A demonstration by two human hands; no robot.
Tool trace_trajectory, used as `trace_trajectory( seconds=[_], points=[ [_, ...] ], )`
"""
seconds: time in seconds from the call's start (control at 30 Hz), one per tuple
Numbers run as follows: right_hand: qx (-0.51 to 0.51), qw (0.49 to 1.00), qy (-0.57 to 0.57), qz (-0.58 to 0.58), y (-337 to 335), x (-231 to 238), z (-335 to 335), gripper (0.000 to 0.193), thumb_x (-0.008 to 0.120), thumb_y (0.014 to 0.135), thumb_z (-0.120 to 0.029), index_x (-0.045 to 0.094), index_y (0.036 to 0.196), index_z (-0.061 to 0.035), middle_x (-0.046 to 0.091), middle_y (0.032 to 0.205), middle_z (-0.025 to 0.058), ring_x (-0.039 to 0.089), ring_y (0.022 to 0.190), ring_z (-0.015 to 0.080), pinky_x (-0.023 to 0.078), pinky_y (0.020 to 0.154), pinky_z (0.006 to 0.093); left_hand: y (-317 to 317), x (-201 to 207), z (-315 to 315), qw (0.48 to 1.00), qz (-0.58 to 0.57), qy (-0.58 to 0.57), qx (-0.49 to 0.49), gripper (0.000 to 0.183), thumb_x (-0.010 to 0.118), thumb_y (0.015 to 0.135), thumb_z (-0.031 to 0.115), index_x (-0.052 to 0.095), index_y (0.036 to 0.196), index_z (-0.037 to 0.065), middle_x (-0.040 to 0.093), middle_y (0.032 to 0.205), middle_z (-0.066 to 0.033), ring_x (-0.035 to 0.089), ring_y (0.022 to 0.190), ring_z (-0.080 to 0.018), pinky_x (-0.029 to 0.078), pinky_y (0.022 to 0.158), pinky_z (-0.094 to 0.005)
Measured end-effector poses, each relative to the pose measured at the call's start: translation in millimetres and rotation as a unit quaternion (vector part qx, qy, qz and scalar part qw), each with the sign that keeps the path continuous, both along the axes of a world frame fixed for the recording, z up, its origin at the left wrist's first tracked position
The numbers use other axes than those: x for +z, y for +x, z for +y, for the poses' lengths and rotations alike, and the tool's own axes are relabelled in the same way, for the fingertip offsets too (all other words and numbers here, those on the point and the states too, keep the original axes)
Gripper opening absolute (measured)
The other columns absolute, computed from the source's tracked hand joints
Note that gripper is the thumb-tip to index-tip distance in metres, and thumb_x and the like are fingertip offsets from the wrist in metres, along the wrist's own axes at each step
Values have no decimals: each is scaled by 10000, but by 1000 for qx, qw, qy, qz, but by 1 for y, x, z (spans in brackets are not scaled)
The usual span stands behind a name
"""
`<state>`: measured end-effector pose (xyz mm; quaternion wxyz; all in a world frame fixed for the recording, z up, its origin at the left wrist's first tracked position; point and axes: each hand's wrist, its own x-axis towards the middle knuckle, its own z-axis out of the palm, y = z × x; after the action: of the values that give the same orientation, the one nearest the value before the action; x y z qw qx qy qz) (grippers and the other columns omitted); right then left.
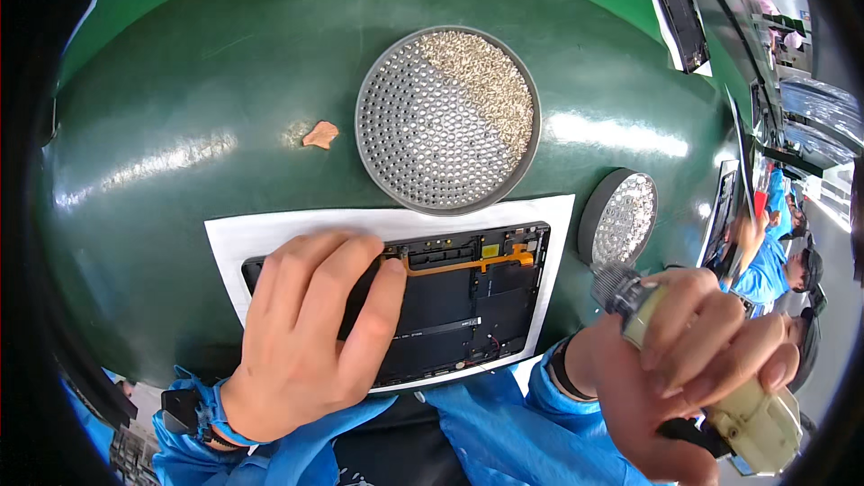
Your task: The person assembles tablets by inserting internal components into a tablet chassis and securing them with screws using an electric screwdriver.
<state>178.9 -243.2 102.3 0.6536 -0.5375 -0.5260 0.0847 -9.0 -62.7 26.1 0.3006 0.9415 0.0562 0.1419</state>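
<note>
My left hand (310, 324) lies flat on an opened black tablet-like device (468, 297), fingers spread over its left half. An orange flex strip (468, 264) runs across the device's upper part. The device rests on a white sheet (270, 229) on the green table. My right hand (693, 364) is closed around a pale electric screwdriver (747, 414), held up off the table to the right of the device, its knurled tip (614, 283) pointing up-left.
A round perforated grey tray (396, 126) holding several small screws in its upper right sits behind the device. A smaller round tray (619, 216) stands at the right. A tan scrap (320, 134) lies on the table. People in blue work at far right.
</note>
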Motion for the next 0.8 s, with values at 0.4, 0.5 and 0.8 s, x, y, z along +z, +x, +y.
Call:
trace_trajectory(
  seconds=[0.4,0.5,0.8],
  points=[
    [28,999,-19,24,6,-23,16,717,703,1045,-489,347,1533,-102,488,1015,36,499,699,153,421,510,321,3,-5,6,998,-32,58,-5,314,788,759,84,795,1072,61,703,1134,-106,673,1027,-270,571,849,-417],
    [23,999,-18,36,5,-30,18,732,709,1038,-496,345,1535,-102,487,1015,35,498,702,156,417,507,325,0,-7,3,997,-43,61,8,307,801,761,78,798,1067,60,716,1118,-98,681,1008,-260,579,833,-401],
    [39,994,-52,84,2,-24,13,782,787,969,-472,365,1550,-165,530,1012,14,510,712,166,426,511,331,-5,-7,5,998,-25,64,0,422,848,678,19,817,1098,-4,726,1112,-163,676,986,-315,585,797,-424]
  ],
)
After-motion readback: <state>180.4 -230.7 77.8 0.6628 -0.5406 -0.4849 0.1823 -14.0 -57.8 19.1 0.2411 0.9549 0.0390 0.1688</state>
